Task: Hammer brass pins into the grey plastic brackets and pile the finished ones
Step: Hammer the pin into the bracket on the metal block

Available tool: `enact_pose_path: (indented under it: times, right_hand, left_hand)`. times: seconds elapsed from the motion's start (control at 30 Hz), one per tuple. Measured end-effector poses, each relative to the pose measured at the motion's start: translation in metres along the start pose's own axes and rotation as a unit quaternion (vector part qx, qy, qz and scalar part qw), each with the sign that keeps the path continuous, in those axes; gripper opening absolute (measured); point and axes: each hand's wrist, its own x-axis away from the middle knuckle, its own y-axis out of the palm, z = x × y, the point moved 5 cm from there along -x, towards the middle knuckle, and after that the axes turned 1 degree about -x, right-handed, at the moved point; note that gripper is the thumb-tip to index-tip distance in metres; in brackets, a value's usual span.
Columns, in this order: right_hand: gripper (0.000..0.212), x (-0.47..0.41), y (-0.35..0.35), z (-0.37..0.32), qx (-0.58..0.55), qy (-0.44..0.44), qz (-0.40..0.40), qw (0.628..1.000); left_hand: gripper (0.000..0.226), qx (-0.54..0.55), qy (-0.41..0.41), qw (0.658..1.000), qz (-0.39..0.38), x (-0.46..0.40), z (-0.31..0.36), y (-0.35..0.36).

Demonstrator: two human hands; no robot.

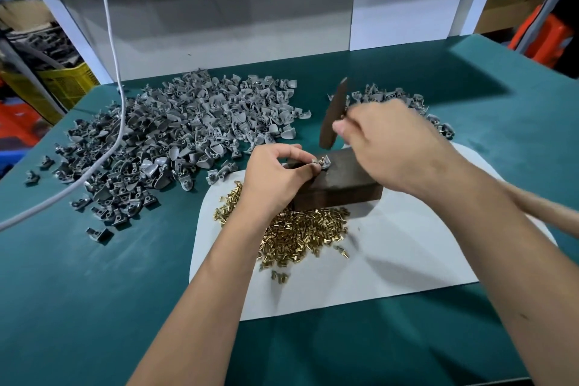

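My left hand [275, 172] pinches a grey bracket [322, 163] between thumb and fingertips, holding it flat on the top of the dark block [341, 182], with a brass pin standing in it as far as I can make out. My right hand [385, 144] is curled round a hammer [333, 116] whose dark head hangs raised just above and behind the bracket — blurred, so I judge it is mid-swing. To land this well I want the head to come down square on the pin's top, my left fingertips kept low and to the side of the bracket, and the bracket seated flush on the block so the pin does not tilt. The loose brass pins [297, 235] lie heaped on the white sheet [391, 260] in front of the block, under my left wrist. The big heap of brackets [175, 135] spreads to the left on the green table [94, 291], and a smaller pile [401, 100] sits behind my right hand — which of them is finished I cannot tell.
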Motion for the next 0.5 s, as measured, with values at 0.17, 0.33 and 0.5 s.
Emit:
enact_pose_path:
  times: [0.17,0.33,0.5]
  right_hand:
    - [0.028,0.008,0.018,-0.013,0.018,-0.010,-0.073,0.997]
    - [0.030,0.002,-0.005,-0.006,0.009,-0.010,0.028,1.000]
    - [0.029,0.009,0.022,-0.005,0.028,0.012,-0.085,0.996]
  left_hand:
    - [0.016,0.008,-0.011,1.000,0.004,0.000,-0.002,0.000]
    - [0.009,-0.010,0.011,1.000,0.009,-0.002,-0.002,0.000]
    - [0.013,0.002,0.002,1.000,0.004,-0.004,-0.006,0.000]
